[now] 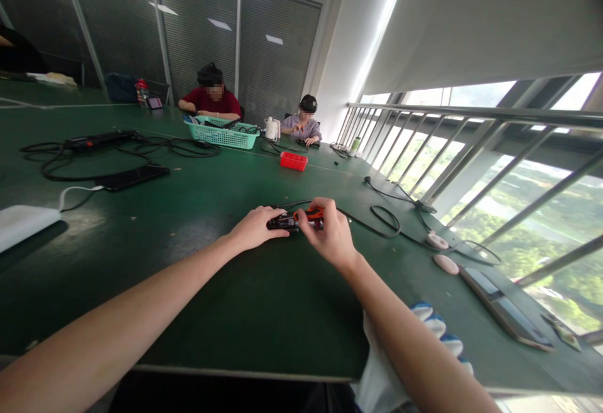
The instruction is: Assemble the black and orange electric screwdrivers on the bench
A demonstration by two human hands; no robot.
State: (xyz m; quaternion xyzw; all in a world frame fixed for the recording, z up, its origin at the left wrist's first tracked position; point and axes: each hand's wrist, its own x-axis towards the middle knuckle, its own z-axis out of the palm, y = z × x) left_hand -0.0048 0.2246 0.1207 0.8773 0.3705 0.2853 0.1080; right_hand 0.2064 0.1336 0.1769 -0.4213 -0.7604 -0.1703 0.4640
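In the head view, my left hand (259, 228) grips the left end of a long black device with a cord (285, 221), its thumb and fingers on either side. It looks like a power strip with its inside partly exposed, lying at table level. Over its right end, my right hand (332, 234) is closed, thumb and index finger pinching a small orange-and-black tool (304, 214). The tool's tip is too small and covered to make out. My right fingers hide the far end of the black device. A black cable (362, 219) runs off to the right from behind it.
A red tray (293, 161) and a teal basket (223, 134) stand farther back, near two seated people. A power strip (101, 141), a phone (133, 176) and a white power bank (26, 223) lie left. White-and-blue gloves (391, 363) and a foldable phone (506, 306) lie right, beside the railing.
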